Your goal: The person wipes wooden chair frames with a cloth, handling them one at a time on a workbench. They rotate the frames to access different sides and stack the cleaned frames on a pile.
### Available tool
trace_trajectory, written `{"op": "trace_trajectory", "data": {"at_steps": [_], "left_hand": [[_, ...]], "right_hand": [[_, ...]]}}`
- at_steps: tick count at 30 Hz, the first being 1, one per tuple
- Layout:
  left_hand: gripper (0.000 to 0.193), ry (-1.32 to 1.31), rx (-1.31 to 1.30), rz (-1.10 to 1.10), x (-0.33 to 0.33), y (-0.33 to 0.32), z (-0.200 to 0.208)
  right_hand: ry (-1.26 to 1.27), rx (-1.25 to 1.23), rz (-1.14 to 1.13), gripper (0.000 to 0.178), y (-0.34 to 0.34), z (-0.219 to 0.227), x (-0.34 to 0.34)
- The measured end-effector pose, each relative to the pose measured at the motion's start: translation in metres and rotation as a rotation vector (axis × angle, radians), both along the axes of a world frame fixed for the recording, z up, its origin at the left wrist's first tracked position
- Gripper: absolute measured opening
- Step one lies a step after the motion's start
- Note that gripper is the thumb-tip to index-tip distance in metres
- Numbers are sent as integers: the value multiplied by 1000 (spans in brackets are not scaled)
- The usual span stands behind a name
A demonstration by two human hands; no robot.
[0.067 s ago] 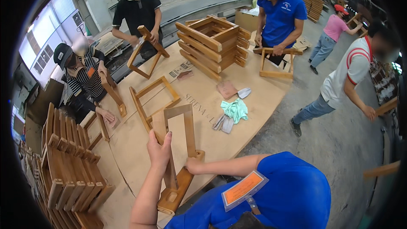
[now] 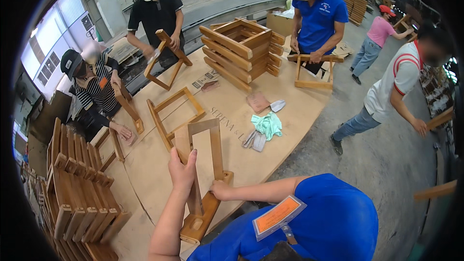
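Observation:
A brown wooden frame (image 2: pixel 216 150) stands on the near edge of the table in front of me. Its two uprights rise from a thick base bar with an oval slot and meet a crosspiece on top. Around the left upright my left hand (image 2: pixel 182 174) is closed, its thumb raised along the wood. My right hand (image 2: pixel 222 190) is closed low down at the foot of the right upright, against the base bar. Whatever its fingers hold, if anything, is hidden. Just beyond my left hand lies another wooden frame (image 2: pixel 159 123).
Brown board covers the table (image 2: pixel 270 164). Green cloth (image 2: pixel 267 123) and grey gloves (image 2: pixel 254 141) lie on it. Stacked frames stand at the left (image 2: pixel 84 198) and the far side (image 2: pixel 241 50). Co-workers handle frames across the table; a person in white (image 2: pixel 391 87) stands at right.

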State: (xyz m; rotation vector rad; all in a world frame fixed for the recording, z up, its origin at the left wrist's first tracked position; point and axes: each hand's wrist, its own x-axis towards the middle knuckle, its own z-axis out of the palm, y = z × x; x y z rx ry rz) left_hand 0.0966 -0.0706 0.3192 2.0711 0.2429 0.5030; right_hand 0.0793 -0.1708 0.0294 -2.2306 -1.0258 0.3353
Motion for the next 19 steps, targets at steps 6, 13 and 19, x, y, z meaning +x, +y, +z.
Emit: {"op": "trace_trajectory", "data": {"at_steps": [6, 13, 19], "left_hand": [[33, -77, 30, -70, 1, 2, -1], [33, -51, 11, -123, -2, 6, 0], [35, -114, 18, -140, -2, 5, -2]], "right_hand": [[288, -423, -223, 18, 6, 16, 46], [58, -175, -175, 19, 5, 15, 24], [206, -272, -200, 22, 8, 18, 23]]}}
